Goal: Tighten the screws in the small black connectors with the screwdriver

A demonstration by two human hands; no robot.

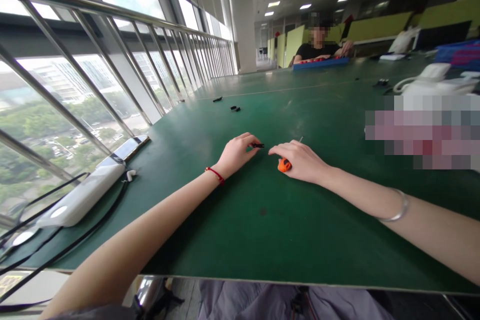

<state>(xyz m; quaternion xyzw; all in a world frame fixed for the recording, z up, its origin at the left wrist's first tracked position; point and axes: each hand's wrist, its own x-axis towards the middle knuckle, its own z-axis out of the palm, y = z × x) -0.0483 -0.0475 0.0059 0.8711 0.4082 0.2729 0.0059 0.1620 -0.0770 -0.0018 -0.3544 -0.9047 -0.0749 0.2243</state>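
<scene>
My left hand [238, 152] is closed, pinching a small black part [258, 145] between thumb and fingertips just above the table. Across a narrow gap, my right hand [300, 159] is curled around a screwdriver with an orange and black handle [285, 165]. A thin metal shaft [301, 139] sticks out past the knuckles, pointing away from me. Its tip is not touching the black part. The right index finger reaches toward the left hand.
The green table [240, 230] carries small black pieces [235, 108] farther back. Along the left railing lie a phone [127, 150], a white power strip [84, 195] and black cables. A person [318, 50] sits at the far end behind a blue tray [320, 63]. White objects [435, 80] stand at right.
</scene>
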